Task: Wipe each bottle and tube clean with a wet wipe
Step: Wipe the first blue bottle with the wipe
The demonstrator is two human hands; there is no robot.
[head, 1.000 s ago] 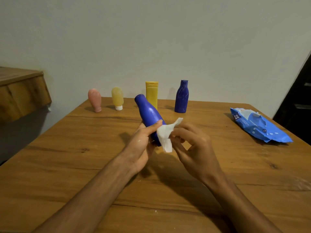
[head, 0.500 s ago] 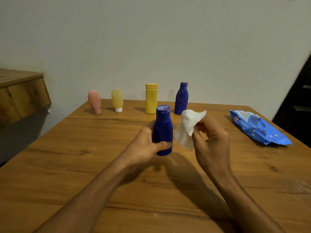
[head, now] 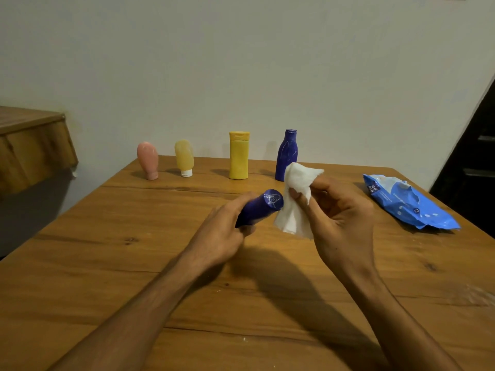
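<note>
My left hand (head: 223, 231) grips a dark blue bottle (head: 261, 208), tilted so its round end points up and to the right. My right hand (head: 337, 218) pinches a crumpled white wet wipe (head: 297, 194) right beside that end, touching or nearly touching it. Along the table's far edge stand a pink tube (head: 147, 159), a yellow tube (head: 184, 157), a yellow bottle (head: 239, 155) and a second dark blue bottle (head: 287, 155).
A blue pack of wet wipes (head: 407, 203) lies open at the right on the wooden table (head: 107, 263). A wooden shelf (head: 32, 145) juts out at the left. A pale wall stands behind, and a dark doorway (head: 471, 167) at the far right.
The bottle went from leaning away, to upright, to tilted toward the wipe. My right hand rose with the wipe and now holds it at the bottle's end.
</note>
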